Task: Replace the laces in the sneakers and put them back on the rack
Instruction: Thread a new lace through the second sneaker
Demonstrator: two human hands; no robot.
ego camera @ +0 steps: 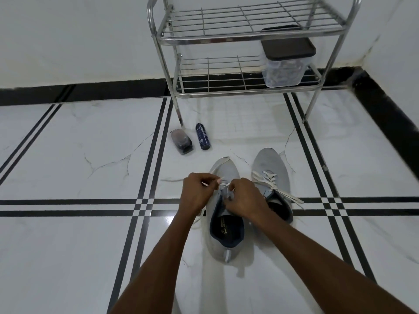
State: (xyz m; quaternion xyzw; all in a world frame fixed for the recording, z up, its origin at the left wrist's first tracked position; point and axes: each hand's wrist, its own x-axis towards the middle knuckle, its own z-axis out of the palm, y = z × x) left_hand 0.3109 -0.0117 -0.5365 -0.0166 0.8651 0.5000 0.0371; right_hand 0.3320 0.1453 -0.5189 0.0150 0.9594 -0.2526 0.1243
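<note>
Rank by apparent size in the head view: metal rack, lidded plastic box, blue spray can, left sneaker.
1. Metal rack
2. Left sneaker, though nearest the camera
3. Lidded plastic box
4. Blue spray can

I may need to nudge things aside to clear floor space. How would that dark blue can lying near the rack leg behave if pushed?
The dark blue can lies on its side on the glossy tiled floor, so it would probably roll if pushed across its length. It looks rigid, likely metal, so it shouldn't flex. It could bump the small clear case lying beside it.
</note>
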